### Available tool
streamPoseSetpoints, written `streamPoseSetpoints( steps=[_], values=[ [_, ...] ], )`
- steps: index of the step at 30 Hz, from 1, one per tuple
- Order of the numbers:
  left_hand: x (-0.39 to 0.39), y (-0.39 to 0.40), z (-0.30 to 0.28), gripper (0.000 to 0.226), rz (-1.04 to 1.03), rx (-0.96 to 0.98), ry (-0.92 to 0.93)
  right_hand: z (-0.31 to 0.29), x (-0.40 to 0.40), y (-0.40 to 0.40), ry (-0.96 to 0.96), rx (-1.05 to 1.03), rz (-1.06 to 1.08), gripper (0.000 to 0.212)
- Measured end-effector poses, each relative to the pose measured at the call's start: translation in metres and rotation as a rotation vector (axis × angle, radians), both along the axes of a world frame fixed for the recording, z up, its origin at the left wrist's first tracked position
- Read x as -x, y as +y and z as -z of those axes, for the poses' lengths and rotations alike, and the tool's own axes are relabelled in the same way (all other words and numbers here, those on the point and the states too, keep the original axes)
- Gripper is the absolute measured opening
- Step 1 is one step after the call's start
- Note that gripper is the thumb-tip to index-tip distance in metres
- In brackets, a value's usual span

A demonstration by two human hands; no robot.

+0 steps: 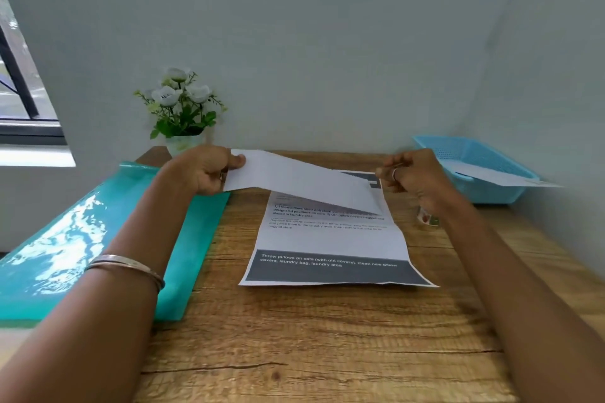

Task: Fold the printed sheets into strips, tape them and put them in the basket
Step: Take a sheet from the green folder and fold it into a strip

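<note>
- Wooden table [327, 353] stands against a pale wall, with a potted plant [181, 108] at the back.
- Printed sheet [330, 239] lies mid-table, its far end lifted and folded toward the person.
- Left hand [204, 170] and right hand [415, 173] each pinch a corner of that flap.
- Blue basket [471, 154] at far right holds a folded strip [497, 175].

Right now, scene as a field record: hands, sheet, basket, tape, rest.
left hand: pinching sheet's far left corner, lifted
right hand: pinching far right corner
sheet: far end folding toward person, near end flat on table
basket: far right, one paper inside
tape: partly hidden beside right wrist
rest: teal folder left, flower pot behind
</note>
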State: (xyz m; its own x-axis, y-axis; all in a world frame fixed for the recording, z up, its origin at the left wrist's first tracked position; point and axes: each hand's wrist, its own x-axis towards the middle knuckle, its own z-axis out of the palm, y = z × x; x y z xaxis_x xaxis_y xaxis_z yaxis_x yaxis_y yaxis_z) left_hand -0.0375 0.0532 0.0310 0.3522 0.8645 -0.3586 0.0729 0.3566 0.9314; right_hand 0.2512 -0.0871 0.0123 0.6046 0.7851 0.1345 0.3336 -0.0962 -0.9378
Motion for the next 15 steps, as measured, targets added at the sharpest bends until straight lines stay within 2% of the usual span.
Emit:
streamPoseSetpoints(
  steps=[3,6,8,11,15],
  values=[
    [0.001,0.003,0.005,0.028,0.024,-0.101,0.206,0.006,0.002,0.002,-0.213,0.126,-0.122,0.021],
    [-0.006,0.003,0.011,0.027,-0.012,-0.294,0.424,0.005,0.013,0.004,-0.578,0.319,-0.246,0.033],
    [-0.008,0.004,0.015,0.029,-0.058,-0.452,0.566,0.003,0.018,0.003,-0.748,0.429,-0.291,0.037],
    [-0.010,0.004,0.018,0.029,-0.085,-0.635,0.708,0.004,0.017,0.003,-0.792,0.486,-0.310,0.040],
    [-0.008,0.005,0.025,0.037,-0.086,-0.683,0.781,0.003,0.019,0.003,-0.837,0.506,-0.323,0.041]
  ],
)
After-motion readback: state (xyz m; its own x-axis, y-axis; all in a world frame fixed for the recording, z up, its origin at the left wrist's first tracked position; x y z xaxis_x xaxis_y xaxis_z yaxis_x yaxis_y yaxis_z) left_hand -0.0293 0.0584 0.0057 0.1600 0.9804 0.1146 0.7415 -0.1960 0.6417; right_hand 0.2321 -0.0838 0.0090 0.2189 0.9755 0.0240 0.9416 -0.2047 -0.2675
